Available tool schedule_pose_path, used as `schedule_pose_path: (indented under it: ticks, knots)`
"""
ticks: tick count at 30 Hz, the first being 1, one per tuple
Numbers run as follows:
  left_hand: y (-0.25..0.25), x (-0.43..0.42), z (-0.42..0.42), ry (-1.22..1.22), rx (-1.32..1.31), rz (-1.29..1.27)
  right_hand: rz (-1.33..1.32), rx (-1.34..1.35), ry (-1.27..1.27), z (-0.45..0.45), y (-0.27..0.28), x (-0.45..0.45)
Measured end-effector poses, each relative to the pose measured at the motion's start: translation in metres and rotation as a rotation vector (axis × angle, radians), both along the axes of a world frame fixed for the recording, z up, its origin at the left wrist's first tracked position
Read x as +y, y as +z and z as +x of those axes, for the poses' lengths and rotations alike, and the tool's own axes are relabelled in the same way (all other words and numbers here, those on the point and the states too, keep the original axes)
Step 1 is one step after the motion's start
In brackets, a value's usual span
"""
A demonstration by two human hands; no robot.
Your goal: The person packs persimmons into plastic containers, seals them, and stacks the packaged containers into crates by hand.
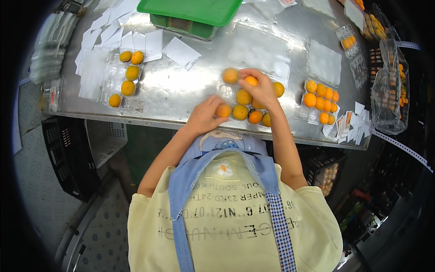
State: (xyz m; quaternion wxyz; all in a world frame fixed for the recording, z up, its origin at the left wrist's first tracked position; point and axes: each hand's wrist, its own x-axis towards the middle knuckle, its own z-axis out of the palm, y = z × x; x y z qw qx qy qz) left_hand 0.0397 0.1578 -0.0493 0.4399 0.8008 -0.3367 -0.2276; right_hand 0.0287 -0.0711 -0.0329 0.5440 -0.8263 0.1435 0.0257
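Observation:
Several orange fruits sit in a clear plastic tray (290, 68) near the front of the metal table. My left hand (205, 117) has its fingers closed round an orange fruit (223, 110) at the tray's front left corner. My right hand (263, 89) holds another orange fruit (251, 81) between thumb and fingers, over the back row. Left of that hand, a fruit (230, 76) rests at the back left corner. A greenish-orange fruit (244, 96) lies between my two hands. Part of the tray and some fruits are hidden under my right hand.
A second tray with fruits (128, 88) stands at the left, near white papers (181, 52). At the right are a filled tray (321, 102) and paper slips (351, 127). A green lidded box (190, 11) sits at the back. The metal table's front edge (158, 124) runs before me.

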Motion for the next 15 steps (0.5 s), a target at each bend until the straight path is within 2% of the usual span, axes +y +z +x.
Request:
schedule_pose_path:
  ticks: [2, 4, 5, 7, 8, 11, 14, 15]
  knots:
    - [-0.001, 0.003, 0.001, 0.087, 0.147, -0.034, -0.289, -0.144, 0.087, 0.007, 0.005, 0.01]
    - [-0.011, 0.006, 0.0, 0.215, 0.381, -0.061, -0.486, -0.157, 0.141, 0.014, 0.008, 0.02]
    - [-0.015, 0.007, 0.001, 0.279, 0.5, -0.164, -0.584, -0.163, 0.167, 0.017, 0.009, 0.026]
    - [-0.02, 0.007, 0.008, 0.408, 0.739, -0.374, -0.786, -0.056, 0.256, 0.024, 0.01, 0.038]
    - [-0.02, 0.01, 0.01, 0.4, 0.737, -0.393, -0.886, -0.002, 0.301, 0.027, 0.01, 0.042]
    - [-0.02, 0.015, 0.012, 0.438, 0.879, -0.428, -0.973, 0.0, 0.29, 0.035, -0.008, 0.042]
    - [-0.022, 0.022, 0.015, 0.446, 1.215, -0.574, -0.755, 0.108, 0.238, 0.035, 0.012, 0.032]
    - [-0.022, 0.023, 0.016, 0.445, 1.224, -0.588, -0.724, 0.088, 0.218, 0.032, 0.016, 0.029]
